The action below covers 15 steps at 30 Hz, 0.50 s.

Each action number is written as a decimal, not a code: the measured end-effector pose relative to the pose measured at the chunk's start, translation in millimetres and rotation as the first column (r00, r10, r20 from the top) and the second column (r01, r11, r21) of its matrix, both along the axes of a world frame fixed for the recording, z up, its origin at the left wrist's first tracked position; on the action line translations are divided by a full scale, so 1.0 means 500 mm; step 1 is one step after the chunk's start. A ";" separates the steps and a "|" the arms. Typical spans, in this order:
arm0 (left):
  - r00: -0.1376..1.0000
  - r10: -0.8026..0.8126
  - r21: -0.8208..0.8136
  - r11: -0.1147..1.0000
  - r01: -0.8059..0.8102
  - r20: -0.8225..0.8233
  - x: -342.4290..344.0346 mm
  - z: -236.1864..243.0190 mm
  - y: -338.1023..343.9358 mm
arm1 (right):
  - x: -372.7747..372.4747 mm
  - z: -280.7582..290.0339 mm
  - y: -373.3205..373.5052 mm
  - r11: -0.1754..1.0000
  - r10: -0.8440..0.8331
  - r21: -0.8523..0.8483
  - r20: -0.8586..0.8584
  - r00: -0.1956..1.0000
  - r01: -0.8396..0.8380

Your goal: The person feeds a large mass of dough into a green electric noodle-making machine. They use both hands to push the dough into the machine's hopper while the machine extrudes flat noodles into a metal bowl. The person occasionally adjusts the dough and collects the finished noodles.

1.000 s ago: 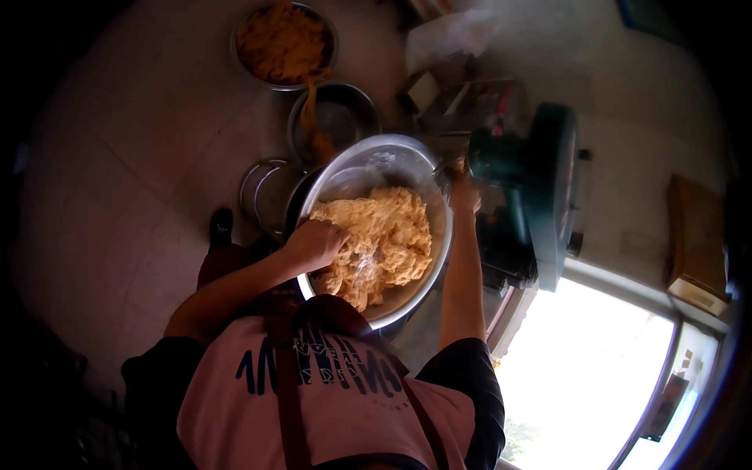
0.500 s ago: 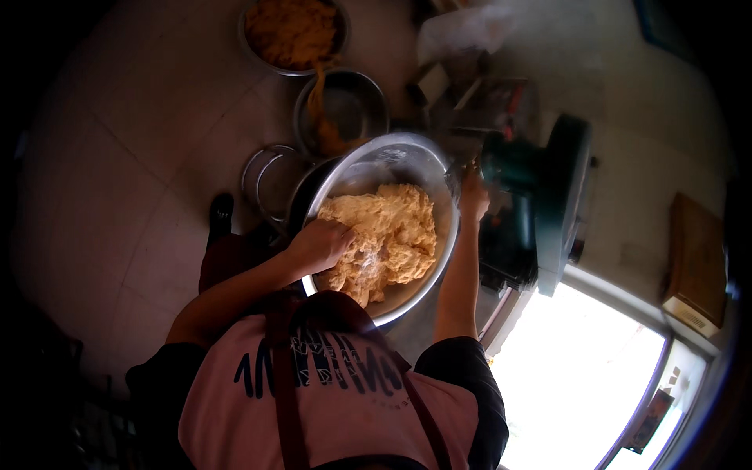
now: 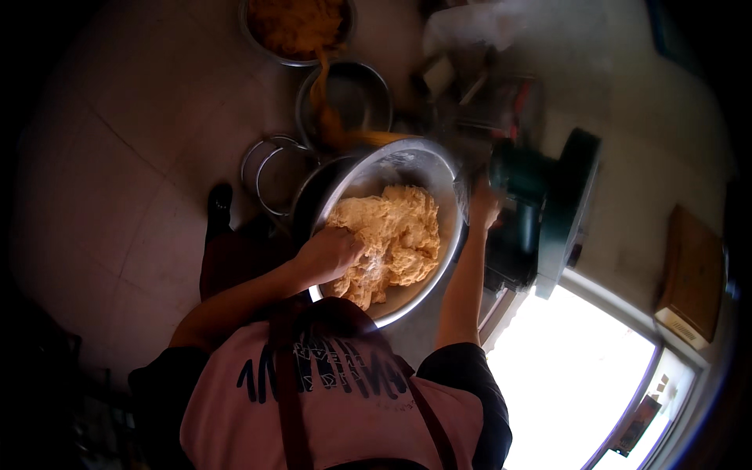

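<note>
A large metal bowl [image 3: 448,258] stands tilted in front of me, with a big lumpy mass of pale yellow dough [image 3: 399,235] inside. White powder lies on part of the dough. My left hand [image 3: 333,254] reaches over the bowl's left rim, its fingers curled into the dough's near left edge. My right hand [image 3: 484,205] is beyond the right rim, against a dark green machine [image 3: 540,204]. Shadow and blur hide what its fingers do there. A translucent flap [image 3: 460,196] hangs between that hand and the bowl.
An orange-yellow strip [image 3: 333,129] trails over a second metal bowl [image 3: 380,90] beyond mine. Farther off, another bowl [image 3: 270,56] holds a heap of orange pieces. A round metal frame [image 3: 249,168] stands at left, a bright doorway [image 3: 572,376] at lower right, and a brown box [image 3: 689,274] at far right.
The view has shifted slightly. My left hand stays curled at the dough's edge, pressed a little farther in. My right hand remains by the machine, slightly lower in the picture.
</note>
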State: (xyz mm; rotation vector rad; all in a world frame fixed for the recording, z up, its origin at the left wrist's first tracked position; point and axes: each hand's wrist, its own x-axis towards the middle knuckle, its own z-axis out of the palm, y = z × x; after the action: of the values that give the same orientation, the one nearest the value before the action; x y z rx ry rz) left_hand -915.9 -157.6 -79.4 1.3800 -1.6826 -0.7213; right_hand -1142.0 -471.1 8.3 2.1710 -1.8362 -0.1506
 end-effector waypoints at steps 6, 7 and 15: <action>0.997 -0.043 -0.032 0.999 0.041 -0.057 -0.005 -0.008 0.007 | -0.033 -0.031 -0.023 0.991 -0.068 0.117 0.044 0.997 0.062; 0.996 -0.066 -0.008 0.998 0.065 -0.059 -0.003 -0.004 0.009 | -0.035 -0.032 -0.017 0.992 -0.115 0.052 0.032 0.993 0.113; 0.974 0.055 -0.010 0.998 -0.059 -0.221 -0.027 -0.021 0.009 | -0.185 -0.051 0.161 0.989 -0.122 -0.054 0.240 0.963 0.138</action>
State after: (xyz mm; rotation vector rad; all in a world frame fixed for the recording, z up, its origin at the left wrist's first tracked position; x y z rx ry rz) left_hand -929.4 -153.3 -90.0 1.2812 -1.4658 -0.7956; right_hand -1234.7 -390.5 -17.4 2.0962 -2.0798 0.1500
